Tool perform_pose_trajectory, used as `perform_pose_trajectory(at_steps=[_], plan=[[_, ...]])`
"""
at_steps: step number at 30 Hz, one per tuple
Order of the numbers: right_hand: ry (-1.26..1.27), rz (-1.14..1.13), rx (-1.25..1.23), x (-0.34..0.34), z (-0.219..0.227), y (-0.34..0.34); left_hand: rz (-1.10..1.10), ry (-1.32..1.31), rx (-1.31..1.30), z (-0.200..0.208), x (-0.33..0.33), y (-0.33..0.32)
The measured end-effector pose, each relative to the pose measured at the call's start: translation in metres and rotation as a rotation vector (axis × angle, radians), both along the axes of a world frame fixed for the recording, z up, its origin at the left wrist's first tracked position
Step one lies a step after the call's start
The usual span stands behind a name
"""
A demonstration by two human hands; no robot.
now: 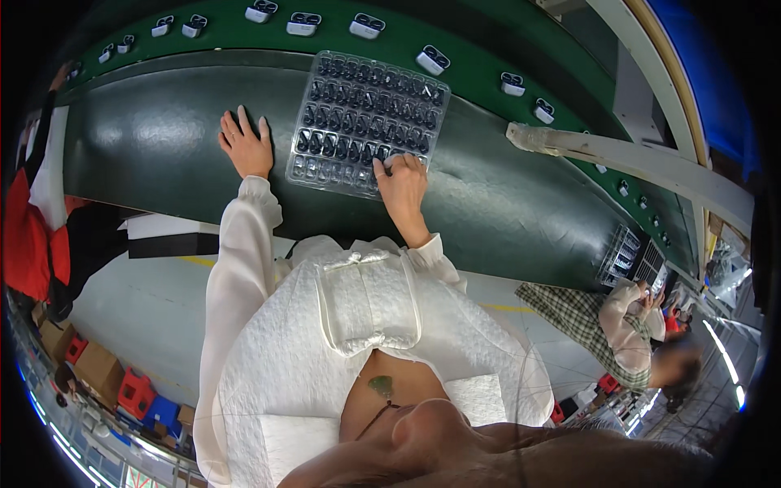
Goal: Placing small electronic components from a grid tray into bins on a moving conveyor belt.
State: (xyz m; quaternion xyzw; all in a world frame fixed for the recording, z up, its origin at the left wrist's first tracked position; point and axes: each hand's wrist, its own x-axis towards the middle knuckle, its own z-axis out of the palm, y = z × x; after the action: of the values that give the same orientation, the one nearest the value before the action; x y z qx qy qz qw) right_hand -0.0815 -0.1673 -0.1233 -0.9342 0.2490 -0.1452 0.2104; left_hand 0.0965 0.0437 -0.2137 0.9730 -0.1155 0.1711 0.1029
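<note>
A clear plastic tray (pixel 366 122) of small dark parts is lying flat on the dark green table (pixel 163 138), kept within easy reach of both arms. Its near edge is being pressed by the right hand (pixel 400 183), fingertips curled on a near-row pocket; whether a part is being pinched cannot be told. The left hand (pixel 246 142) is being rested flat and empty just beside the tray, probably for bracing. White cases (pixel 366 26) are being carried on the belt (pixel 455 37) behind. Tray contents are blurred by glare.

Right hand (pixel 401 185) fingertips on clear tray (pixel 368 122); left hand (pixel 246 145) flat on table (pixel 154 138).
</note>
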Motion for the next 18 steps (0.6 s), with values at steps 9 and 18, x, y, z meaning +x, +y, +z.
perform_pose_trajectory(at_steps=[9, 18], plan=[[0.015, 0.012, -0.051, -0.007, 0.001, -0.022, -0.009, -0.011, -0.006, 0.004, -0.001, -0.001], [-0.083, -0.133, -0.050, 0.022, 0.026, -0.147, -0.009, -0.021, 0.002, 0.006, 0.000, 0.004]])
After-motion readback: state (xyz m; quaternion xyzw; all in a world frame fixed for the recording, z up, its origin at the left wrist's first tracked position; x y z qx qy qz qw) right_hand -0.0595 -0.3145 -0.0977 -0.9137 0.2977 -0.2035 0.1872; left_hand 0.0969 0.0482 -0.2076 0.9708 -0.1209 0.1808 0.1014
